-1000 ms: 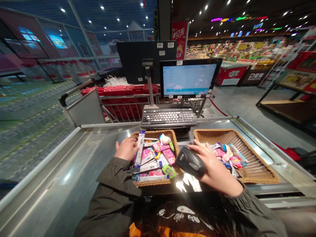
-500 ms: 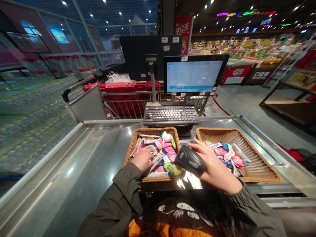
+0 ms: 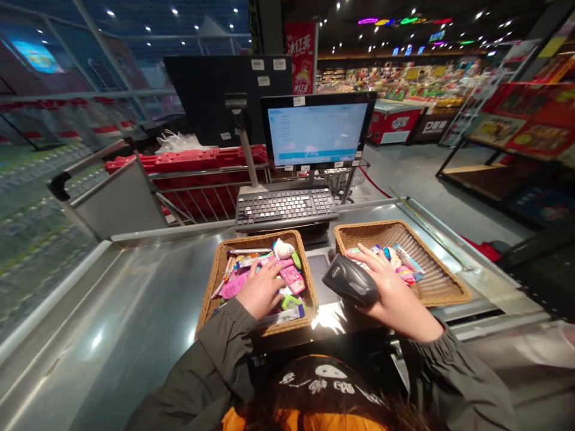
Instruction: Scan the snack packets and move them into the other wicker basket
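My right hand (image 3: 390,293) grips a black barcode scanner (image 3: 351,280), its head pointing left and its fingers partly stretched along the far side. Over the left wicker basket (image 3: 311,299), my left hand (image 3: 263,291) reaches down among small packaged sweets, fingers stretched out and apart. Its fingertips rest on or just above the pile; contact is unclear. Near them lie a pink packet (image 3: 293,279), a pink piece (image 3: 234,285) and a white round toy-like item (image 3: 283,249). Behind the scanner, the right wicker basket (image 3: 442,286) holds a smaller heap of colourful packets (image 3: 406,263), partly hidden by my right hand.
Beyond the baskets stand a keyboard (image 3: 287,206) and a lit monitor (image 3: 317,134), with a second dark screen (image 3: 224,102) turned away. A metal counter (image 3: 148,299) runs around them. Behind it is a cart with red crates (image 3: 197,164); shop shelves stand at the right.
The camera view has turned right, shifting the scene leftward. My left hand has moved farther into the left basket, its fingers stretching toward the middle. The scanner stays in my right hand.
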A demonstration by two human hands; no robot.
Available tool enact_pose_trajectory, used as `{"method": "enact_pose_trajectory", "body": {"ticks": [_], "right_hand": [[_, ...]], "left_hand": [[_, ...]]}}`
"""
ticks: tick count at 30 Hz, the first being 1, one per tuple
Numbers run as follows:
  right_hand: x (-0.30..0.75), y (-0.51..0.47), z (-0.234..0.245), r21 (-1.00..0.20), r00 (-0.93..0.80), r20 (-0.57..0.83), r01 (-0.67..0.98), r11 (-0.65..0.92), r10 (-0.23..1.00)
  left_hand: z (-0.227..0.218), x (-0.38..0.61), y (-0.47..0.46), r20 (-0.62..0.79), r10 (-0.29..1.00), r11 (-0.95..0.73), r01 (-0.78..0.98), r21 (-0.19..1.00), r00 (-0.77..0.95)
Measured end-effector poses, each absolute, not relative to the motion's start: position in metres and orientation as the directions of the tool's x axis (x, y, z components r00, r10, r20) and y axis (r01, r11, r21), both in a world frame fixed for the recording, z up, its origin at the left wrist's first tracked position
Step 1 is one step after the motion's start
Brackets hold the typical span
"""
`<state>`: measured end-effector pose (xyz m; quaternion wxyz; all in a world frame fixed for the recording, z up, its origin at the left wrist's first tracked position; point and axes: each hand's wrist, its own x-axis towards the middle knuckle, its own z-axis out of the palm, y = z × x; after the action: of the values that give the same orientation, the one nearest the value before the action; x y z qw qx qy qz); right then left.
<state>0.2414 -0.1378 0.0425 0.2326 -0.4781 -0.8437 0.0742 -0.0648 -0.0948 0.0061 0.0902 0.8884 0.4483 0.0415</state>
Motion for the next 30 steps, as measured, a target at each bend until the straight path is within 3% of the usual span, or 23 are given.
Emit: {"method": "enact_pose_trajectory", "body": {"ticks": [13, 19, 27, 30], "right_hand": [[0.354, -0.158, 0.031, -0.388, -0.022, 0.417, 0.900, 0.200, 0.908], [0.386, -0.166, 0.022, -0.425, 0.066, 0.389, 0.898, 0.116, 0.919], [0.409, -0.164, 0.012, -0.493, 0.089, 0.310, 0.866, 0.080, 0.947], [0.416, -0.160, 0.008, -0.507, 0.083, 0.280, 0.859, 0.073, 0.956]], "left_hand": [[0.020, 0.059, -0.035, 0.038, 0.594, -0.792, 0.576, 0.202, 0.803], [-0.009, 0.148, 0.002, -0.041, 0.463, -0.871, 0.463, 0.166, 0.885], [-0.064, 0.235, 0.033, -0.210, 0.155, -0.985, 0.168, 0.043, 0.965], [-0.091, 0.252, 0.036, -0.248, 0.146, -0.987, 0.158, 0.027, 0.958]]}}
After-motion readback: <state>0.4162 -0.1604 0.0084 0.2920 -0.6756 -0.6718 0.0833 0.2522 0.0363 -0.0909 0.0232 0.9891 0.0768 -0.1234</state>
